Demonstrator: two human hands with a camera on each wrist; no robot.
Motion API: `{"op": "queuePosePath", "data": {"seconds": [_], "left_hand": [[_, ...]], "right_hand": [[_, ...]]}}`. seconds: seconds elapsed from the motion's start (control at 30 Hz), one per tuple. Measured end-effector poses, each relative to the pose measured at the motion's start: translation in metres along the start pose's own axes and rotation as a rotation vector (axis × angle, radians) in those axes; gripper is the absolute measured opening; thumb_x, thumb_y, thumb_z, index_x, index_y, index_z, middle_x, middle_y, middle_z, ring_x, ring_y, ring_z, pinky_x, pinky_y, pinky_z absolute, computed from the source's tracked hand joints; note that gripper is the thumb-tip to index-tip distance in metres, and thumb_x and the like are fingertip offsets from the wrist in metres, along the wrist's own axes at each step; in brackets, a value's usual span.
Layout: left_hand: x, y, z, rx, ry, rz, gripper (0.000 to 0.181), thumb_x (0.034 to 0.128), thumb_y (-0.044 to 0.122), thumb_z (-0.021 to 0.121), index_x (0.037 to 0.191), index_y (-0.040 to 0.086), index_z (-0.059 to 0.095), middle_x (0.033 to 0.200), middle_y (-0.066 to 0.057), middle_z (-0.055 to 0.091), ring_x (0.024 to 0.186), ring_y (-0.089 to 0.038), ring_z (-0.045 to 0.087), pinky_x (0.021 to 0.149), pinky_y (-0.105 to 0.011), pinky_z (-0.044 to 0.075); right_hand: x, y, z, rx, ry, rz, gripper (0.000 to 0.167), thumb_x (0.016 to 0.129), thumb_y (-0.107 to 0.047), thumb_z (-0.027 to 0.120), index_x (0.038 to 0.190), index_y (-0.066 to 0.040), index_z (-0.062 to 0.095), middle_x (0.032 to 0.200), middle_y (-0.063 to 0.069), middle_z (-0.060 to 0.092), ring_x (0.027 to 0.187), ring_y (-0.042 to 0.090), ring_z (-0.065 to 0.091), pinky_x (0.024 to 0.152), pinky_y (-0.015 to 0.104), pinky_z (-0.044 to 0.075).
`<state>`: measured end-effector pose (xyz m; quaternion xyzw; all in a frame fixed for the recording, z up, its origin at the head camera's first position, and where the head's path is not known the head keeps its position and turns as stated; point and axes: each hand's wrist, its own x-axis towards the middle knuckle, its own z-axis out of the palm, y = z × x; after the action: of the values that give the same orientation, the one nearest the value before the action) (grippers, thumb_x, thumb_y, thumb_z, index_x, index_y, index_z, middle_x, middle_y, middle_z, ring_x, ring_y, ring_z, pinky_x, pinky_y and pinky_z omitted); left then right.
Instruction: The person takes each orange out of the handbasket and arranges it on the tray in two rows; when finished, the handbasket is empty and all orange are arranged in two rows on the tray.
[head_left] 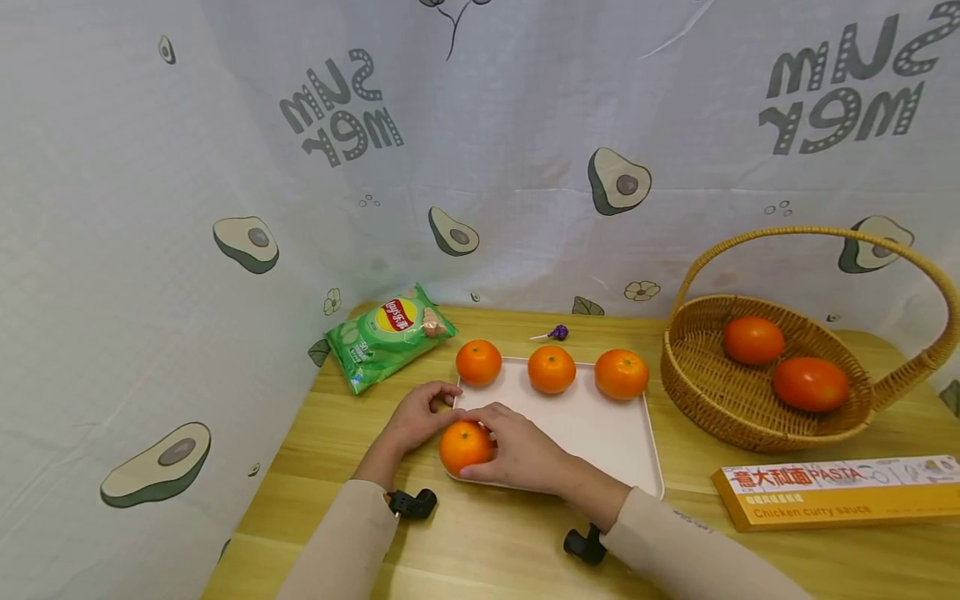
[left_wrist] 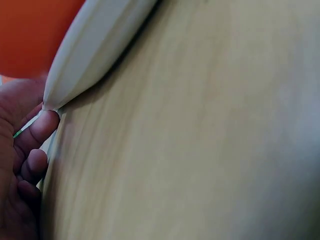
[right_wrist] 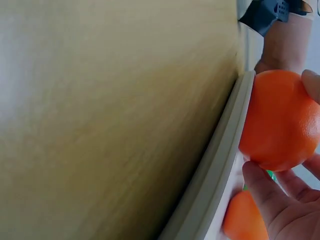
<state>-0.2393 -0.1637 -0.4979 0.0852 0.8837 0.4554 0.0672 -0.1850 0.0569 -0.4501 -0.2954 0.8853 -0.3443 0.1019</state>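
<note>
My right hand (head_left: 527, 450) grips an orange (head_left: 463, 447) at the near left corner of the white tray (head_left: 592, 427), its thumb and fingers around the fruit's right side. In the right wrist view, the held orange (right_wrist: 280, 120) leans by the tray's rim (right_wrist: 215, 175). At the tray's left edge my left hand (head_left: 417, 416) pinches the rim, with curled fingers (left_wrist: 42, 127) just below it in the left wrist view. Along the tray's far side sit three more oranges: the left one (head_left: 478, 362), the middle one (head_left: 551, 369) and the right one (head_left: 622, 374).
A green chip bag (head_left: 390, 336) lies behind the left hand. Beyond the tray is a purple-wrapped lollipop (head_left: 558, 332). On the right stands a wicker basket (head_left: 697, 400) with two red-orange fruits (head_left: 810, 384); a pasta box (head_left: 840, 493) lies before it. A printed curtain (head_left: 525, 167) closes the back.
</note>
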Motion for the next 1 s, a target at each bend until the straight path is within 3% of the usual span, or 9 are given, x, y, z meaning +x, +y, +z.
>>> {"op": "queuePosePath", "data": {"seconds": [0.53, 0.77, 1.0], "left_hand": [[-0.001, 0.001, 0.001, 0.011, 0.001, -0.011, 0.029, 0.0909, 0.022, 0.078, 0.118, 0.018, 0.071, 0.102, 0.001, 0.066, 0.089, -0.016, 0.051, 0.081, -0.028, 0.042], [0.000, 0.003, 0.001, 0.014, 0.003, -0.011, 0.031, 0.0901, 0.028, 0.079, 0.118, 0.017, 0.071, 0.101, 0.001, 0.066, 0.087, -0.016, 0.051, 0.079, -0.026, 0.042], [-0.001, 0.002, 0.000, 0.010, 0.003, -0.006, 0.030, 0.0896, 0.026, 0.079, 0.117, 0.017, 0.071, 0.101, 0.001, 0.065, 0.085, -0.016, 0.051, 0.078, -0.026, 0.042]], "right_hand": [[0.000, -0.001, 0.003, -0.025, 0.003, -0.005, 0.075, 0.082, -0.050, 0.083, 0.146, -0.024, 0.053, 0.132, -0.002, 0.059, 0.117, 0.013, 0.058, 0.103, 0.041, 0.051], [0.000, -0.002, -0.001, -0.035, 0.007, -0.006, 0.075, 0.081, -0.053, 0.083, 0.145, -0.027, 0.054, 0.130, -0.004, 0.058, 0.111, 0.012, 0.058, 0.097, 0.037, 0.052], [-0.003, -0.004, -0.012, -0.004, 0.008, -0.006, 0.073, 0.081, -0.052, 0.083, 0.143, -0.023, 0.056, 0.136, 0.003, 0.059, 0.117, 0.021, 0.061, 0.096, 0.041, 0.053]]}}
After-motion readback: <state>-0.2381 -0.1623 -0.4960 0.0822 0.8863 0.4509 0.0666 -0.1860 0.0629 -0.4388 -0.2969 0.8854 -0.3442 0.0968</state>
